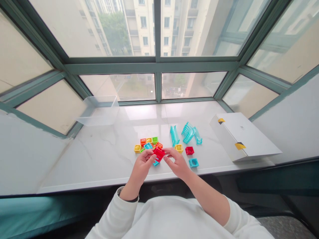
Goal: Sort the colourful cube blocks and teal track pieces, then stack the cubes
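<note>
I can't read any words, numbers or brand from here. The white box [260, 137] at the right has a small grey mark [242, 126] on its top, too small to make out. Along the box's edge sit a near tape piece [240, 146] and a far tape piece [221, 120], both yellow and black, without legible lettering.

Home: bay window [158, 68], marbled sill [99, 159]
</note>
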### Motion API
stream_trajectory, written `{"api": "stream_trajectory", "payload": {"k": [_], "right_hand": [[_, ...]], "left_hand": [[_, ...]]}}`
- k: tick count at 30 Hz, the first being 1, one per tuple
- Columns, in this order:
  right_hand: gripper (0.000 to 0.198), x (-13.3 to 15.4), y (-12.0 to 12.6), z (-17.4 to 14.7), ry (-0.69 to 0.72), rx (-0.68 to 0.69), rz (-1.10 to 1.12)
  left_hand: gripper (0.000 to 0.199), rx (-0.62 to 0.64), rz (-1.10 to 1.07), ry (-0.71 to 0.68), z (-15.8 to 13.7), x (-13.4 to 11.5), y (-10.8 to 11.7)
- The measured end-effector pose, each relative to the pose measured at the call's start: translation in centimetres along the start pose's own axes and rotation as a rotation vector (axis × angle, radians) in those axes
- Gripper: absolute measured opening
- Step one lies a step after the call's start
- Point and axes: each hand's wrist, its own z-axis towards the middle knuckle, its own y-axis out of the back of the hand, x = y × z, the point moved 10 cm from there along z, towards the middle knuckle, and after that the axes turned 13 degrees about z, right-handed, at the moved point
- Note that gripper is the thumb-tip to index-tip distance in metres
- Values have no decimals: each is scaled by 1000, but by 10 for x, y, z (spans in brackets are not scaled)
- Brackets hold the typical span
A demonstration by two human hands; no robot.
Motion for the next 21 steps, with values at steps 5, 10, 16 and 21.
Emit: {"api": "stream_trajectory", "payload": {"k": [5, 10, 16, 21], "right_hand": [[35, -6, 3, -3, -28, -1, 24], [40, -16, 8, -6, -68, -37, 92], [49, -6, 4, -1, -75, 37, 137], [48, -6, 6, 2, -106, 41, 187]], "left_hand": [[38, -6, 41, -16, 0, -6, -2], [40, 13, 51, -48, -1, -15, -8], [46, 66, 82, -120, -1, -28, -18], [49, 83, 61, -138, 2, -38, -28]]}}
